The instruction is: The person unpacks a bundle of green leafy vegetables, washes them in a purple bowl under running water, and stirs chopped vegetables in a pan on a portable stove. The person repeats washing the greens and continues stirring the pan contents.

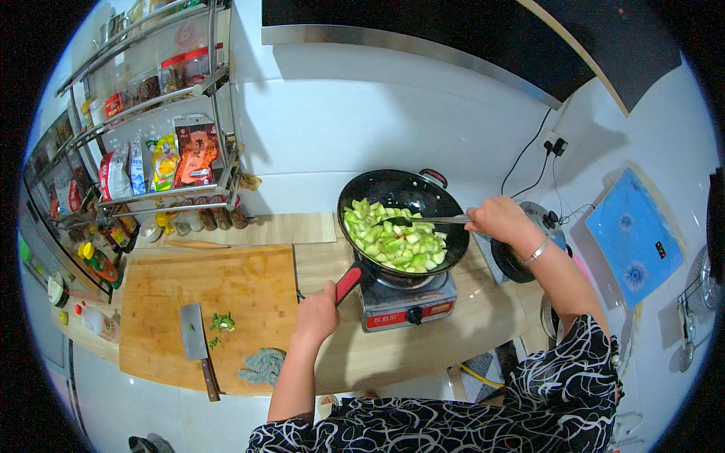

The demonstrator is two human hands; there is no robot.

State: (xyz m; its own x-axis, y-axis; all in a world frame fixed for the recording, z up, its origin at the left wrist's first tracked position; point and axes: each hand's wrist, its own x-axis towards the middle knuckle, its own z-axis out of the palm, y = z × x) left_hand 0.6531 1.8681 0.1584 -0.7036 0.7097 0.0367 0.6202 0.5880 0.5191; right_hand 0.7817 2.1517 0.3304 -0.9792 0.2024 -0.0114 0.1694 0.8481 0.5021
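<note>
A black wok [396, 189] sits on a single-burner gas stove [371, 308], tilted a little in view. Diced pale-green vegetable pieces [391, 243] fill its lower part, with a few small red bits among them. My left hand [317, 311] grips the wok's red and black handle [348, 285]. My right hand [501, 219] holds a metal spatula [442, 219] by its handle, and the blade lies black among the pieces, partly covered by them.
Left of the stove, a wooden cutting board [255, 300] carries a cleaver [194, 334], chopped green scallion [222, 323] and a grey-green cloth [263, 365]. A metal rack [153, 195] holds packets and jars. A lidded black pot [512, 263] stands right of the wok, beneath black power cords [520, 158].
</note>
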